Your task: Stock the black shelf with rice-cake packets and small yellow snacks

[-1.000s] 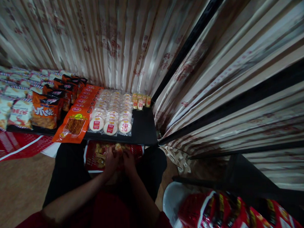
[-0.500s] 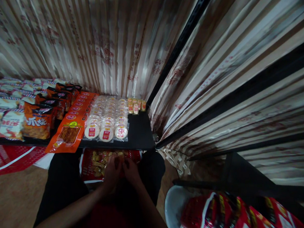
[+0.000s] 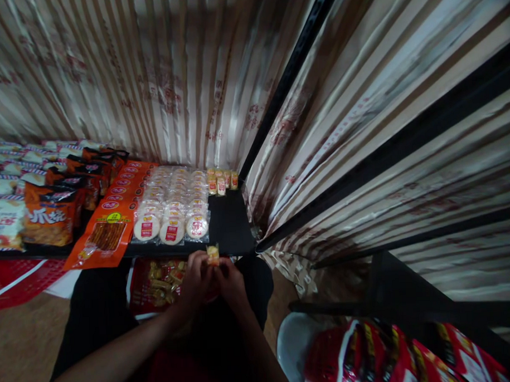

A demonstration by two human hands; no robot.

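Note:
My left hand (image 3: 196, 278) and my right hand (image 3: 231, 282) are together in front of the shelf's front edge. Between their closed fingers stands a small wrapped snack (image 3: 212, 256), yellowish with a reddish lower part. Both hands grip it from the sides. Below them, on my lap, lies a red bag (image 3: 138, 290) with several gold-wrapped snacks (image 3: 164, 283) showing. Similar small wrapped snacks (image 3: 221, 185) stand in a cluster at the back right of the black shelf (image 3: 230, 225).
Beside the cluster, rows of round wrapped crackers (image 3: 171, 232) line the shelf. Farther left are an orange packet (image 3: 108, 235), orange-black bags (image 3: 49, 217) and white bags (image 3: 7, 219). A black post (image 3: 285, 89) rises by a curtain (image 3: 171, 77). Red packages (image 3: 369, 354) sit lower right, near a pale tub (image 3: 291, 337).
My hands have risen a little and moved right, toward the shelf edge. The wrapped snack between them now stands up in plainer view. The camera view has shifted slightly.

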